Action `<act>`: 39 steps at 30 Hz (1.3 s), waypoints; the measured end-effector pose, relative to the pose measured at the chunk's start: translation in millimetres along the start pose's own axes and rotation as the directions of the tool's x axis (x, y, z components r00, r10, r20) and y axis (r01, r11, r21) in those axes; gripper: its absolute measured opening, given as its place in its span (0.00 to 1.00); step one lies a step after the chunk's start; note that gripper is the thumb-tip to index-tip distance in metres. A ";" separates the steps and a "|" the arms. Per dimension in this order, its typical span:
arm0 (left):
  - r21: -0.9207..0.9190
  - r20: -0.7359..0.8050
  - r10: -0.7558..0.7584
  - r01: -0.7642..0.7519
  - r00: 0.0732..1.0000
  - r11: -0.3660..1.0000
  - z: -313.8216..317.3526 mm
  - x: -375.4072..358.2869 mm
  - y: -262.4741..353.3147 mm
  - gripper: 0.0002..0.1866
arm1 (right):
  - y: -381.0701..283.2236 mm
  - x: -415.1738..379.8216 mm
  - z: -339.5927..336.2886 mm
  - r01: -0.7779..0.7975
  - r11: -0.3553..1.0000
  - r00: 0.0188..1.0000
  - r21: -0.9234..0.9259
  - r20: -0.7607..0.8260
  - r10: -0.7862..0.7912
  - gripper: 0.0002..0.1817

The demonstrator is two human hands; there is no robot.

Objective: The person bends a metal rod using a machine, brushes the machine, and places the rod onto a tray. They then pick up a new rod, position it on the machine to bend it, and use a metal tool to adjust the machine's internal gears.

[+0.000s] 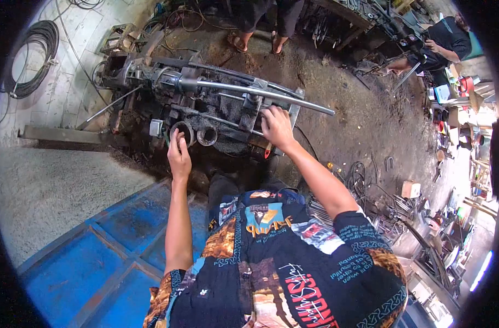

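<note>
My left hand (179, 158) is at a round metal ring (191, 134) on the near side of a greasy machine, fingers stretched over its near rim. A smaller metal ring (207, 135) lies just right of it. My right hand (276, 129) has its fingers curled over a dark metal block (253, 113) on the machine's right part; the fingertips are partly hidden. Beyond this hand, a long shiny rod (260, 93) runs from the chuck-like head (170, 80) out past the machine's right end. A red-handled brush (267, 150) is below my right hand.
A blue metal panel (118, 262) lies at lower left, near a steel beam (69, 134). Coiled cable (36, 54) rests at upper left. Another person's feet (255, 42) stand behind the machine; one person (446, 41) sits at upper right. Scattered metal parts (402, 213) cover the right floor.
</note>
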State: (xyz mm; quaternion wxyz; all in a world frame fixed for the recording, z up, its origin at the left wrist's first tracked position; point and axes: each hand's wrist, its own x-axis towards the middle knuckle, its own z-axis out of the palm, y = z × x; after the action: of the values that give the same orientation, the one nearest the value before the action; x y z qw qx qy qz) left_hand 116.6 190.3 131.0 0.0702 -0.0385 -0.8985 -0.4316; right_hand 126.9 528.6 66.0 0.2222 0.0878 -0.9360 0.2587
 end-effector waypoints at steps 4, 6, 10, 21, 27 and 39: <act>0.010 0.035 -0.021 0.021 0.999 1.000 3.4 -16.2 -3.5 0.21 | 29.1 2.2 21.3 -0.220 0.967 0.960 -0.125 0.149 0.238 0.19; 0.021 0.074 -0.017 0.016 0.997 1.000 2.8 -23.5 -4.4 0.21 | 49.7 3.4 44.6 -0.152 0.976 0.973 -0.153 0.151 0.175 0.18; 0.022 0.076 0.010 -0.012 0.997 1.000 3.3 -30.2 5.2 0.20 | 64.1 14.3 64.3 -0.069 0.977 0.955 -0.204 0.268 0.123 0.14; 0.090 0.099 0.013 -0.022 0.995 0.996 -2.3 -33.7 15.9 0.20 | 58.7 -19.1 27.7 -0.197 0.964 0.892 -0.176 0.375 0.251 0.14; 0.052 0.121 0.101 -0.108 0.987 0.993 9.7 -15.1 28.9 0.20 | 37.2 -62.9 4.4 -0.426 0.903 0.878 -0.054 0.216 0.427 0.15; 0.221 0.203 0.673 -0.703 0.711 0.676 16.0 123.3 40.8 0.22 | -121.3 -97.6 -40.1 -0.712 0.699 0.696 0.070 0.208 0.687 0.13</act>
State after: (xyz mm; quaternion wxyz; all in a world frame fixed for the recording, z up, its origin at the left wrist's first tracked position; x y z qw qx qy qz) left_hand -1.3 229.3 172.1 0.1852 -0.3859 -0.8719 -0.2381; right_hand 262.1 451.2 105.8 0.0213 -0.2384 -0.8924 0.3826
